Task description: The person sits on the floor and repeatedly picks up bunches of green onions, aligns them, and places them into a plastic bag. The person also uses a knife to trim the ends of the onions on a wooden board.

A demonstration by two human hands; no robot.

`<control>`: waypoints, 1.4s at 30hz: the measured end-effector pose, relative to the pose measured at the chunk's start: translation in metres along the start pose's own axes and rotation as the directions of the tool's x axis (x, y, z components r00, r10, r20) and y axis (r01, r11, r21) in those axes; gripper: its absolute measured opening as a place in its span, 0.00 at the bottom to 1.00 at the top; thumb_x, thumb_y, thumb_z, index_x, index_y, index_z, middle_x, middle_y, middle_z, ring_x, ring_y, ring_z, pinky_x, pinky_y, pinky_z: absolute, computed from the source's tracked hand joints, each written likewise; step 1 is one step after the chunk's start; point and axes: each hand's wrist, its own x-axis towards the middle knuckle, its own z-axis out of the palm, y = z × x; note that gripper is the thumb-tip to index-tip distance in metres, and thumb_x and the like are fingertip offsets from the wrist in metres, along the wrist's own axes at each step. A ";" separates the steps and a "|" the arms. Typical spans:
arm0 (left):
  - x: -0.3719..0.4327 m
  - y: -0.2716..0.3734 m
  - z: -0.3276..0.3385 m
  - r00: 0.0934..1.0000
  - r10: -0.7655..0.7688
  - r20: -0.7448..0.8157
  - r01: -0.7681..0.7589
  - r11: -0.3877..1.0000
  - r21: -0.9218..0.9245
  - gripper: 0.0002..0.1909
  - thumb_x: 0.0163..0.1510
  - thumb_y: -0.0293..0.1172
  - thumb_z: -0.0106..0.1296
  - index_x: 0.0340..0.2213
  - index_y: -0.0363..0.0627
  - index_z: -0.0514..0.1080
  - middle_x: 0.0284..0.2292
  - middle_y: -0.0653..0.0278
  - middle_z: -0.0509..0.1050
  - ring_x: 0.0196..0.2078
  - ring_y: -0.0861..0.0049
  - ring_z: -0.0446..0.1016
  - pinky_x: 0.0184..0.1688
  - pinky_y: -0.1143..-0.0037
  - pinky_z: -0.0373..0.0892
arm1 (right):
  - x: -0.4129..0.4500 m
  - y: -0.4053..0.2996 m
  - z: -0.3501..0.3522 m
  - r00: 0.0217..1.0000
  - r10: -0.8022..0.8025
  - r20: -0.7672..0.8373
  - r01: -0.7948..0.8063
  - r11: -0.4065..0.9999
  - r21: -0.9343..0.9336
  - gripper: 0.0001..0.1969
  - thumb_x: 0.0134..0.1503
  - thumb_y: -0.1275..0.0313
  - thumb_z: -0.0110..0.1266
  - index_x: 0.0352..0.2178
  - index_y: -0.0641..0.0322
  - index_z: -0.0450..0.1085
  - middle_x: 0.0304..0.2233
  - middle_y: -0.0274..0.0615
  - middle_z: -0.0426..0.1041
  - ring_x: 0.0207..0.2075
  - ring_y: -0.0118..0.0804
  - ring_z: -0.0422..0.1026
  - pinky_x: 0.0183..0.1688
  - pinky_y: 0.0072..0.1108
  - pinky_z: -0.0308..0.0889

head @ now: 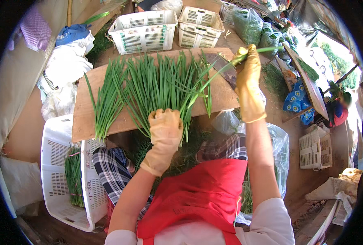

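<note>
A wide spread of green garlic chives (pixel 160 79) lies on a wooden board (pixel 221 99) before me, their leaf tips pointing away. My left hand (pixel 166 128), in a yellowish rubber glove, is closed around their lower ends at the board's near edge; the fingers hide part of the stems. Raised over the board's right end, my right hand (pixel 250 73) wears a matching glove. It pinches a green stalk (pixel 216 73), which slants down left to the pile and sticks out right of the fingers. A smaller bunch of chives (pixel 108 101) lies apart at the left.
By my left leg stands a white plastic crate (pixel 54 147) holding tied chives (pixel 73 174). More crates (pixel 144 32) stand beyond the board, beside filled plastic bags (pixel 248 26). Clear plastic sheeting (pixel 279 147) is at my right. Another person (pixel 340 114) sits farther right near a tilted board (pixel 307 81).
</note>
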 end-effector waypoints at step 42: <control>0.011 -0.035 0.004 0.909 0.400 0.120 -0.323 0.856 -0.404 0.21 0.49 0.40 0.56 0.45 0.47 0.72 0.57 0.59 0.62 0.62 0.58 0.56 0.59 0.47 0.51 | 0.120 0.201 0.065 0.744 0.631 0.220 0.060 0.265 -0.962 0.10 0.61 0.66 0.47 0.34 0.57 0.75 0.19 0.28 0.74 0.11 0.19 0.62 0.12 0.14 0.53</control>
